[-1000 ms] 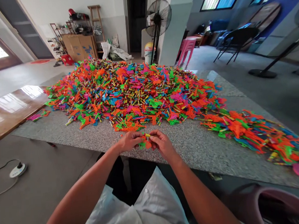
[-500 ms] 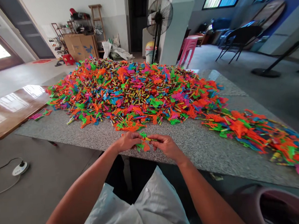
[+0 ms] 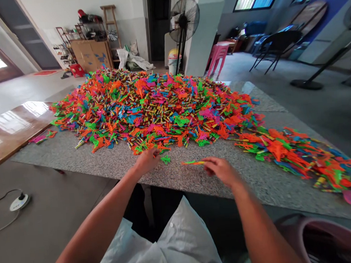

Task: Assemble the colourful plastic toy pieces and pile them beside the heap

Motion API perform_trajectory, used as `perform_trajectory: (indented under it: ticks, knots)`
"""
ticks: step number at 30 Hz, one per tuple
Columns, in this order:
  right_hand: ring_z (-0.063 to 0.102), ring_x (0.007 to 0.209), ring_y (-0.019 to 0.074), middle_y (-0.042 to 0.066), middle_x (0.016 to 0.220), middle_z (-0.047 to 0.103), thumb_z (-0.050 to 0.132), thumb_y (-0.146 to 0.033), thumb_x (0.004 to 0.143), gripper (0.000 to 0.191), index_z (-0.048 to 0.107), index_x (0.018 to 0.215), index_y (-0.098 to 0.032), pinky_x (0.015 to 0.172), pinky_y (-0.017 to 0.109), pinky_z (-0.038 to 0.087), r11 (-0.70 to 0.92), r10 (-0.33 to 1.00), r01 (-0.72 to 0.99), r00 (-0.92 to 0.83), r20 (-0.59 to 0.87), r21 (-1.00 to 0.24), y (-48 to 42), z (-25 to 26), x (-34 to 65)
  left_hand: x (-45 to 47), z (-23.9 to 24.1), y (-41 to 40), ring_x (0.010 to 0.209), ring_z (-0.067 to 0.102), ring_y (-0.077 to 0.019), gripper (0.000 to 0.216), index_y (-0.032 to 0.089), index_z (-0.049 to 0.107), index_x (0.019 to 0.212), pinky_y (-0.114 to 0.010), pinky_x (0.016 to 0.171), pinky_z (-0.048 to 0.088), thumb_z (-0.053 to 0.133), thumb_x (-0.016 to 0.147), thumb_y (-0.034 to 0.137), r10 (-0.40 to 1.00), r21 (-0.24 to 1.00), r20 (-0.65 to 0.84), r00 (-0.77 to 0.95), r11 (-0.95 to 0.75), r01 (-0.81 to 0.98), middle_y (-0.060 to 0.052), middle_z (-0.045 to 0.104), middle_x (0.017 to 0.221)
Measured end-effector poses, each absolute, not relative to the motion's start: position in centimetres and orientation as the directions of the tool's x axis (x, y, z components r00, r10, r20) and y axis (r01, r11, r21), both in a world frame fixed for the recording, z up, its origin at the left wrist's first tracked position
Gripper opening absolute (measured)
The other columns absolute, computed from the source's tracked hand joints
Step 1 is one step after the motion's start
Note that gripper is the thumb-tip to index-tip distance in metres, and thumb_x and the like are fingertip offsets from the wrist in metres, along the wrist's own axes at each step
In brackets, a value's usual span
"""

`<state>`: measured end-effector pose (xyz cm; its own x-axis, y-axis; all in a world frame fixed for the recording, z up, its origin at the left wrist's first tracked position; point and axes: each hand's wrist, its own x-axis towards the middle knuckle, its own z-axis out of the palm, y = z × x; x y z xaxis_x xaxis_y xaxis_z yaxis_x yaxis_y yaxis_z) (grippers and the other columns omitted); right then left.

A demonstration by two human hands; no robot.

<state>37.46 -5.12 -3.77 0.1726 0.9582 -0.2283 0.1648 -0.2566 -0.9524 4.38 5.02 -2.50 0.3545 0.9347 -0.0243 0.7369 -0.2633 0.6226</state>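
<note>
A big heap of small plastic toy parts [image 3: 158, 104] in orange, green, blue and pink covers the granite table [image 3: 197, 178]. My left hand [image 3: 147, 160] reaches to the heap's near edge, fingers curled on the pieces there. A small green piece [image 3: 166, 160] lies on the granite just right of it. My right hand [image 3: 222, 169] is off to the right, pinching a thin orange-and-green stick-like toy [image 3: 193, 162] that points left. A second, flatter pile of toy pieces [image 3: 300, 155] spreads along the table's right side.
A pink plastic basket [image 3: 321, 237] stands at the lower right, below the table edge. A wooden table [image 3: 10, 131] adjoins on the left. A power strip [image 3: 17, 202] with cable lies on the floor. A standing fan [image 3: 183, 18], chairs and shelves stand behind.
My hands were together at the table edge on one toy. They have parted: the left went forward to the heap, the right moved right with the stick toy.
</note>
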Motion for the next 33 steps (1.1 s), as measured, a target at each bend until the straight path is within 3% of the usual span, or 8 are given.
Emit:
perform_trajectory:
  ticks: [3, 6, 10, 13, 18, 21, 28, 33]
  knots:
    - [0.060, 0.051, 0.0141, 0.002, 0.072, 0.071, 0.073, -0.029, 0.073, 0.027, 0.076, 0.098, -0.018, 0.047, 0.025, 0.049, -0.107, 0.719, 0.029, 0.693, -0.057, -0.994, -4.7, -3.4, 43.8, 3.4, -3.0, 6.0, 0.113, 0.068, -0.0282, 0.041, 0.028, 0.068, 0.134, -0.037, 0.094, 0.052, 0.066, 0.094, 0.038, 0.974, 0.408, 0.079, 0.214, -0.228, 0.884, -0.010, 0.071, 0.126]
    - [0.064, 0.056, 0.0125, 0.007, 0.102, 0.076, 0.067, -0.029, 0.077, 0.034, 0.070, 0.111, -0.022, 0.048, 0.024, 0.049, 0.238, 0.459, -0.093, 0.888, 0.028, -0.967, -3.9, -3.0, 47.3, 3.0, -3.4, 6.2, 0.117, 0.065, -0.0302, 0.052, 0.030, 0.063, 0.142, -0.037, 0.094, 0.052, 0.069, 0.093, 0.046, 0.962, 0.308, 0.081, 0.261, -0.274, 0.911, -0.012, 0.064, 0.133]
    - [0.068, 0.061, 0.0151, 0.008, 0.110, 0.077, 0.071, -0.037, 0.077, 0.038, 0.069, 0.111, -0.021, 0.048, 0.024, 0.051, 0.101, 0.675, -0.118, 0.737, -0.019, -0.988, -2.6, -3.8, 44.3, 3.7, -3.6, 6.1, 0.107, 0.065, -0.0264, 0.040, 0.031, 0.067, 0.134, -0.035, 0.089, 0.051, 0.068, 0.095, 0.043, 0.934, 0.294, 0.016, 0.358, -0.347, 0.891, -0.009, 0.061, 0.127]
    - [0.069, 0.062, 0.0186, 0.009, 0.103, 0.079, 0.066, -0.042, 0.085, 0.040, 0.072, 0.117, -0.019, 0.054, 0.029, 0.055, -0.139, 0.860, 0.122, 0.508, -0.059, -0.983, -1.2, -5.5, 39.1, 4.2, -3.6, 6.0, 0.111, 0.062, -0.0262, 0.029, 0.029, 0.072, 0.123, -0.036, 0.089, 0.052, 0.065, 0.097, 0.039, 0.927, 0.284, 0.034, 0.374, -0.368, 0.885, -0.009, 0.060, 0.127]
    - [0.072, 0.112, 0.0238, 0.012, 0.117, 0.077, 0.057, -0.022, 0.095, 0.026, 0.077, 0.111, -0.018, 0.100, 0.033, 0.053, -0.151, 0.956, 0.749, 0.277, 0.098, -0.645, 2.1, -6.7, 33.1, 3.7, -3.3, 6.1, 0.126, 0.055, -0.0319, 0.028, 0.026, 0.073, 0.114, -0.039, 0.093, 0.052, 0.070, 0.093, 0.044, 0.926, 0.241, 0.105, 0.362, -0.377, 0.894, -0.011, 0.060, 0.136]
    - [0.070, 0.117, 0.0267, 0.015, 0.122, 0.075, 0.055, -0.027, 0.101, 0.027, 0.075, 0.117, -0.017, 0.101, 0.033, 0.050, -0.252, 0.941, 0.854, 0.326, 0.090, -0.455, 4.3, -5.9, 31.5, 3.0, -3.1, 6.1, 0.123, 0.057, -0.0330, 0.025, 0.026, 0.072, 0.112, -0.040, 0.092, 0.051, 0.069, 0.093, 0.042, 0.909, 0.228, 0.134, 0.395, -0.416, 0.880, -0.011, 0.070, 0.120]
    - [0.073, 0.110, 0.0338, 0.022, 0.122, 0.073, 0.061, -0.042, 0.099, 0.037, 0.071, 0.120, -0.014, 0.089, 0.038, 0.054, -0.395, 0.913, 0.853, 0.405, -0.045, -0.340, 7.0, -4.6, 29.6, 1.5, -5.2, 6.0, 0.105, 0.069, -0.0235, 0.021, 0.030, 0.074, 0.110, -0.033, 0.090, 0.050, 0.071, 0.090, 0.035, 0.950, 0.583, 0.198, 0.242, -0.312, 0.750, -0.003, 0.078, 0.107]
    - [0.075, 0.103, 0.0332, 0.021, 0.103, 0.077, 0.057, -0.037, 0.098, 0.028, 0.072, 0.107, -0.014, 0.087, 0.039, 0.053, -0.406, 0.883, 0.770, 0.470, 0.008, -0.492, 4.7, -5.2, 29.5, 1.0, -6.0, 6.0, 0.083, 0.070, -0.0184, 0.048, 0.019, 0.076, 0.112, -0.030, 0.078, 0.053, 0.083, 0.075, 0.048, 0.995, 0.991, -0.010, -0.097, 0.023, 0.129, -0.005, 0.077, 0.094]
